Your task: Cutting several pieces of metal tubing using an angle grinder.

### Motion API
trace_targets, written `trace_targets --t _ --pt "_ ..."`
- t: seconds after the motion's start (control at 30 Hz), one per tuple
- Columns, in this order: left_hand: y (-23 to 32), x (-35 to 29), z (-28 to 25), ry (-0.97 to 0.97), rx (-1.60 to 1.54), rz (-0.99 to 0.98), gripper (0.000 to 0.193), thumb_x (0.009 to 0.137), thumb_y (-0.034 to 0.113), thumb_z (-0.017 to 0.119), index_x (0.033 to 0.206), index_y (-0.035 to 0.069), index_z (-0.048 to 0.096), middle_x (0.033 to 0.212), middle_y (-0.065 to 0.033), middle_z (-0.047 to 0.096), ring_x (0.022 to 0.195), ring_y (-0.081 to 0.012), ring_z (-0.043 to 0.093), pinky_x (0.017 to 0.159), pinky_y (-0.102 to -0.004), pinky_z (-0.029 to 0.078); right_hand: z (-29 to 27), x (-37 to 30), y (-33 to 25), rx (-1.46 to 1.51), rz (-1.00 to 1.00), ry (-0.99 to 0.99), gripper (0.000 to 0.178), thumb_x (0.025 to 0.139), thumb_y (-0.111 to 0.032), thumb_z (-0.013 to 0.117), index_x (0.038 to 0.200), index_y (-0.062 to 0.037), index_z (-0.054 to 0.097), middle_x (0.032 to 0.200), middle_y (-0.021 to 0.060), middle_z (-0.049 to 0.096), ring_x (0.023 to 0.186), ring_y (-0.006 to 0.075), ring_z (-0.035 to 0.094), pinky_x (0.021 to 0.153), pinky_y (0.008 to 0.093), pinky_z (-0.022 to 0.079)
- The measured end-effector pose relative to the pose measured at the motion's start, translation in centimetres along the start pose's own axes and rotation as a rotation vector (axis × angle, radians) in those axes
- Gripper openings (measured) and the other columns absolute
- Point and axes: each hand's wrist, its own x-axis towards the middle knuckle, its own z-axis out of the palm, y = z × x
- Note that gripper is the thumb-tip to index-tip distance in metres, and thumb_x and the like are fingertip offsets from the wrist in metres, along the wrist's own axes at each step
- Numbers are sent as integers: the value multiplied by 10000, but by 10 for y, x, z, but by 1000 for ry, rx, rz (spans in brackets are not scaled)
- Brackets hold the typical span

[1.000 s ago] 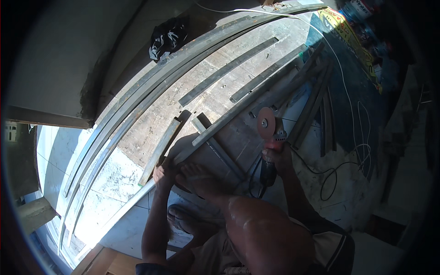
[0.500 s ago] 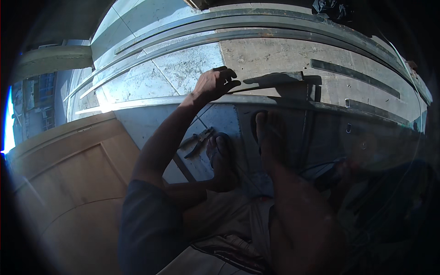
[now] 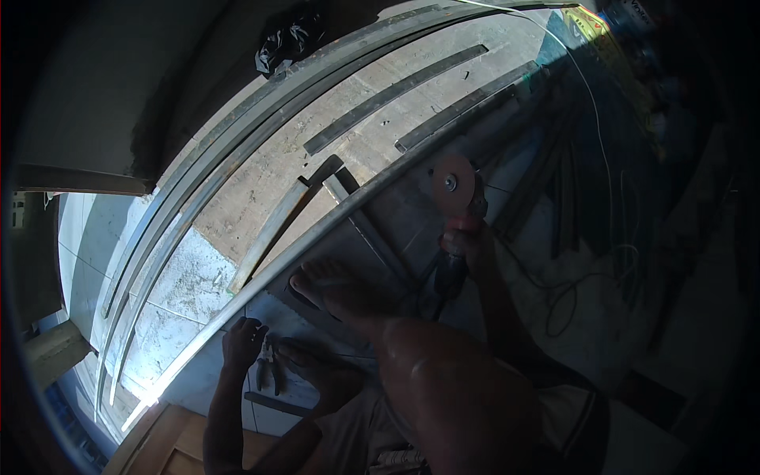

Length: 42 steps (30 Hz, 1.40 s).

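Note:
My right hand [image 3: 463, 241] grips an angle grinder [image 3: 451, 273] with a round reddish-brown disc [image 3: 454, 184] facing up. The grinder is over the shaded floor, on the near side of a long metal bar [image 3: 336, 212]. My left hand [image 3: 244, 342] is low beside a pair of pliers [image 3: 269, 368], its fingers loosely bent with gaps between them and nothing visible in them. The pliers lie on the tiles by my left foot [image 3: 321, 372]. A short metal tube [image 3: 368, 237] runs under or against the long bar; shadow hides which.
Several long metal bars [image 3: 186, 190] lie on the far side. Two shorter dark bars [image 3: 396, 99] [image 3: 467, 107] rest on dusty boards. A pale cable [image 3: 590, 87] loops down the right. A wooden panel [image 3: 170, 443] stands at lower left; a black plastic bag [image 3: 289, 43] lies far off.
The view has swung to the right. My left hand has drawn back from beyond the long bar to near the pliers. The grinder in my right hand, dim at lower right before, is now nearer the middle.

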Motion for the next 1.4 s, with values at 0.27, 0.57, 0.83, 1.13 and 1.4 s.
trace_targets --t 0.27,0.57,0.83,1.13,1.4 --pt "44 96 -23 383 -78 115 129 862 136 760 939 79 675 767 -96 642 672 -273 666 590 -389 506 24 -13 -19 -32 37 -23 385 737 -11 774 1070 -30 582 902 47 621 747 147 630 652 312 541" --pt "181 310 -1 568 -99 495 396 916 346 677 1160 39 624 1109 -179 644 1020 -400 598 871 -469 466 22 -13 -17 -7 10 63 373 765 25 747 1092 -22 573 890 40 617 735 144 634 647 306 542" --pt "184 425 48 307 113 272 744 880 606 624 1333 16 587 1326 -256 566 1311 -433 463 1105 -527 365 11 -15 -23 126 -4 55 401 752 2 767 1099 -13 568 893 53 627 725 153 637 642 311 533" --pt "105 353 61 385 -59 594 513 1027 217 318 1514 92 419 1550 -299 321 1431 -529 272 1189 -561 276 6 -15 -23 152 9 89 411 755 6 758 1105 2 541 828 59 601 698 148 617 624 312 518" --pt "106 255 63 170 111 409 521 1040 285 366 1533 120 394 1527 -304 357 1407 -547 312 1168 -585 301 7 -13 -17 134 -1 51 428 770 18 757 1140 7 542 865 56 592 707 138 602 612 309 503"
